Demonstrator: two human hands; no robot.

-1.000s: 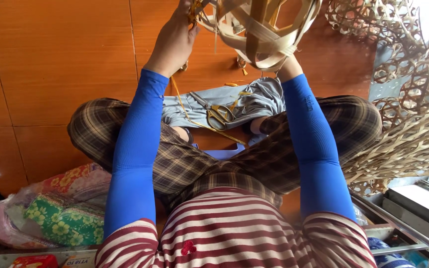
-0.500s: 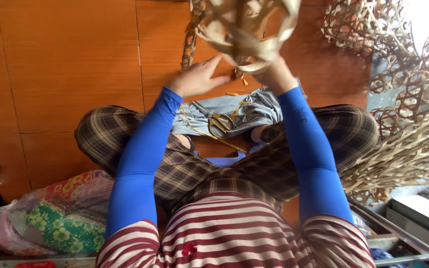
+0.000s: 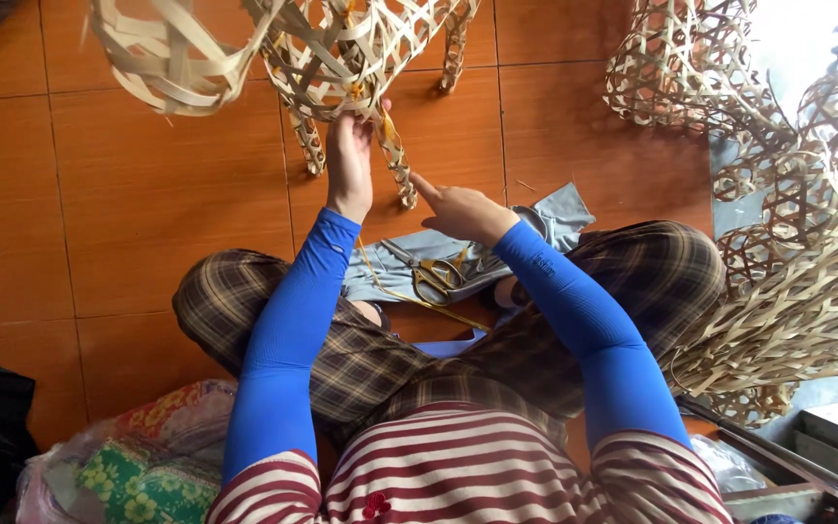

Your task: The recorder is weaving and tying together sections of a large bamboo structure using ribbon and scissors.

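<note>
Above the person's crossed legs, a woven basket frame (image 3: 361,49) of pale flat strips hangs over the orange tiled floor (image 3: 147,194), with long woven legs (image 3: 395,165) dangling from its underside. The left hand (image 3: 349,160) reaches up to that underside; its fingers are closed around a strip where the weave meets one leg, pinching it. The right hand (image 3: 463,209) sits just below and to the right of the basket frame, close to the tip of the nearest leg, palm down, forefinger stretched out toward that leg and the other fingers loosely curled; it grips nothing that can be seen. Both forearms wear blue sleeves (image 3: 283,340).

To the left of the basket frame, a looser bundle of bent strips (image 3: 162,53) curves out from the same work. Beneath the basket frame, on the person's lap, a grey cloth (image 3: 545,218) is spread over plaid trousers (image 3: 361,359), and on it lie scissors (image 3: 434,277) with yellow handles. Nearer the camera is a red and white striped shirt (image 3: 458,475).

Well to the right of the basket frame, a heap of finished woven baskets (image 3: 788,243) is stacked against the wall. Far below and left of the frame, a floral bag (image 3: 138,466) rests on the floor.
</note>
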